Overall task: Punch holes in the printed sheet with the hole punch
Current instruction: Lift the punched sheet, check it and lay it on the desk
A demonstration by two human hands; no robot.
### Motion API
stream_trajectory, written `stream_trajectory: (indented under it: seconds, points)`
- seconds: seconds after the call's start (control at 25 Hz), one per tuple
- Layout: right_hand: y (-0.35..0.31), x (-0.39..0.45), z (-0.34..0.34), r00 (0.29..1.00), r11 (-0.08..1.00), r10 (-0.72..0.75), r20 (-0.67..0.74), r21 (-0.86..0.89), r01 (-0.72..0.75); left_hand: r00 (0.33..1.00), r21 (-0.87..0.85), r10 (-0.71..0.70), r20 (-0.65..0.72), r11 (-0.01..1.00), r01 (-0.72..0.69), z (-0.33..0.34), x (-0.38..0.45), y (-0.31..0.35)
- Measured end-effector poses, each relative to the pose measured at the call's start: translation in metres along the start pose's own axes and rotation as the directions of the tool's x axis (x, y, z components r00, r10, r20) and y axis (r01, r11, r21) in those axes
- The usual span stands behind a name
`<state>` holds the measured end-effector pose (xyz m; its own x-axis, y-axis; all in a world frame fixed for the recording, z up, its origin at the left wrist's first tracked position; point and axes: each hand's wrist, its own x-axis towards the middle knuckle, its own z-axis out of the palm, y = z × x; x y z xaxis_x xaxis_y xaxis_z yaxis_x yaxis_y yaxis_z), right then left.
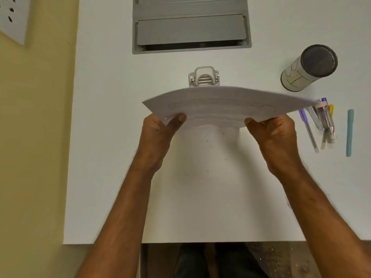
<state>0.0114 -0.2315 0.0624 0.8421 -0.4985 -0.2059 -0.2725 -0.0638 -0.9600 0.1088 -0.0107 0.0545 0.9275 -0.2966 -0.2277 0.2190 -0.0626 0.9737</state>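
A white printed sheet [220, 105] with lines of text is held flat above the white desk, slightly bowed and seen nearly edge-on. My left hand [158, 135] pinches its near left edge, thumb on top. My right hand [275, 133] pinches the near right edge the same way. Just beyond the sheet's far edge stands a small metal hole punch [203, 76]; its front is hidden behind the paper.
A grey cable hatch [190, 25] is set into the white desk [104, 137] at the back. A cylindrical pen holder [310, 67] stands at the right, with several pens [325, 121] and a teal marker [350, 133] lying below it. A yellow wall with a socket plate [14, 17] borders the left.
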Motion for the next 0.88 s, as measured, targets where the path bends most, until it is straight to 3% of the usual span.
stream_trajectory:
  seconds: [0.28,0.88]
  points:
    - [-0.016,-0.004,0.005,0.999,0.999,-0.026,-0.04,0.026,0.027,0.998,-0.028,0.048,-0.034,0.998,-0.049,0.001,-0.002,0.001]
    - [-0.004,0.006,0.005,0.998,1.0,0.001,-0.06,-0.016,-0.002,1.0,-0.078,0.003,-0.018,0.997,-0.005,0.012,0.007,-0.006]
